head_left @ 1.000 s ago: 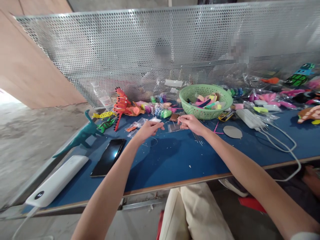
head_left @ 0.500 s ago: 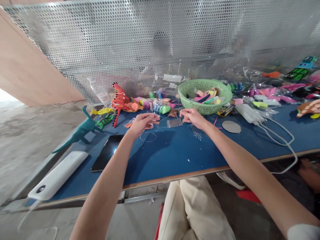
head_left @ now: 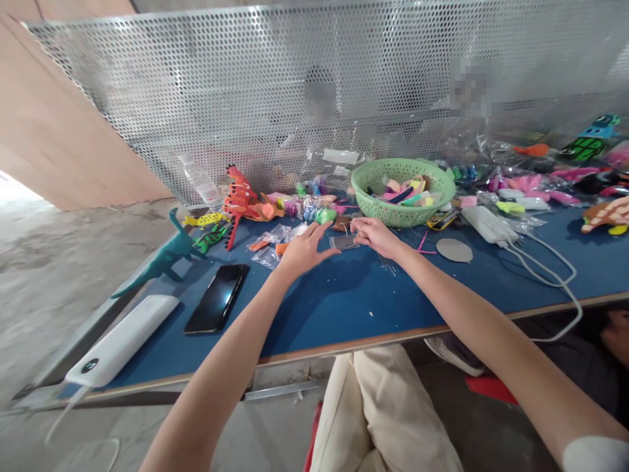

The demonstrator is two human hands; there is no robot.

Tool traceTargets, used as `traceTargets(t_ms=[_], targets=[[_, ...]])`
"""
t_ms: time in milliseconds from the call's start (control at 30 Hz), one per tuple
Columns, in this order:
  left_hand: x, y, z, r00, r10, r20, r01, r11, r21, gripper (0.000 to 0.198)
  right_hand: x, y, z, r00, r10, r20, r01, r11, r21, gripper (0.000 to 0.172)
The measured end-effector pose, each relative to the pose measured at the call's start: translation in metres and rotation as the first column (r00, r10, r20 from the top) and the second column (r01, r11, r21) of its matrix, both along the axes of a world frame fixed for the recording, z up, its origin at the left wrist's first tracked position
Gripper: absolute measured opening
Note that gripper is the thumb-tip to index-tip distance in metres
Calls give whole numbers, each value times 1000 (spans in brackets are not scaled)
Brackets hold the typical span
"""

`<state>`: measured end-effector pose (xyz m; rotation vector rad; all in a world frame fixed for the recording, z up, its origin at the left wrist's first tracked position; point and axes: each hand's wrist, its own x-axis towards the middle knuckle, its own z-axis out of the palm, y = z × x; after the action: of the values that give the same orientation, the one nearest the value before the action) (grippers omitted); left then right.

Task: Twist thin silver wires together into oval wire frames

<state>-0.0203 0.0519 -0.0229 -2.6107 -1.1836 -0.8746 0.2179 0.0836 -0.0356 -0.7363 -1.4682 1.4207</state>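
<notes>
Here, left hand (head_left: 305, 248) flat with fingers (head_left: 318, 231) spread, beside a small clear bag (head_left: 344, 241); right hand (head_left: 374, 235) fingers pinching its edge on the blue tabletop (head_left: 344, 308).

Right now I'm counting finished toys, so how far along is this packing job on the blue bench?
Done, apparently: bagged toy pieces lie by the orange dinosaur. In hand: the right hand pinches a small clear bag while the left hand hovers open beside it; whether the bag is filled is unclear. Left: loose coloured pieces in the green basket and thin wires on the table.
</notes>
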Motion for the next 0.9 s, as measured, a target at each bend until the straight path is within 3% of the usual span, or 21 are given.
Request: traceTargets(t_ms=[200,433,633,900], targets=[[-11,7,-9,983,36,-179,-20,996,91,63,4,4,-3,995,33,96,-32,999,-11,34],[-17,19,-16,991,-111,-77,109,994,-28,61,10,8,-3,990,68,122,-70,997,18,35],[-25,17,-6,986,-136,101,151,975,-161,59,13,11,-4,1000,22,22,-21,999,-37,36],[-29,6,15,971,-182,155,191,981,-45,37,24,17,0,999,20,-33,-23,995,-97,35]])
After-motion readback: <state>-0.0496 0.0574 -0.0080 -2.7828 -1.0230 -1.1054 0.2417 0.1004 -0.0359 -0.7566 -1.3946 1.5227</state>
